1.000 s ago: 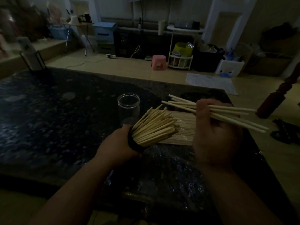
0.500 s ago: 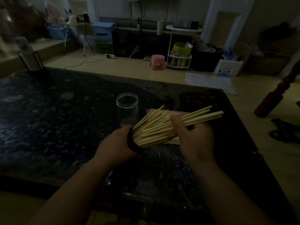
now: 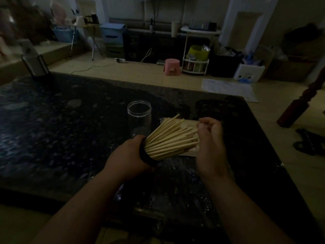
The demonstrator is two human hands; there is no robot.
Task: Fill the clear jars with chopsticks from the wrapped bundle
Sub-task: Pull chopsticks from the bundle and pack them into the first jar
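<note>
Between the two hands: chopsticks (image 3: 168,140), one thick sheaf, pale wood, fanned out and tilted with the tips toward the right fingers.

Left hand (image 3: 128,155): fingers wrapped tight round the base of the sheaf. A dark rim (image 3: 146,157) shows just past the knuckles. Whatever lies under the palm is hidden, so it cannot be told whether that is a jar.

Right hand (image 3: 211,143): held at the free ends of the sticks, back of the hand to the camera. Fingers (image 3: 204,123) curled inward and blurred. Whether they pinch a stick or merely touch the tips cannot be told.

Jar (image 3: 139,115): clear, upright, lidless, nothing inside. It stands just beyond the left fingers, behind the sheaf and apart from it.

Bundle (image 3: 189,122): flat layer of sticks lying on the table under the fanned tips, reaching below the right fingers.

Wrap (image 3: 175,175): crinkled clear film, glinting, nearer the camera than both sets of fingers, between the wrists.

Table (image 3: 70,129): dark speckled top, bearing the jar, bundle and wrap.

Stool (image 3: 172,66): pink, on the floor well beyond the fingers.
</note>
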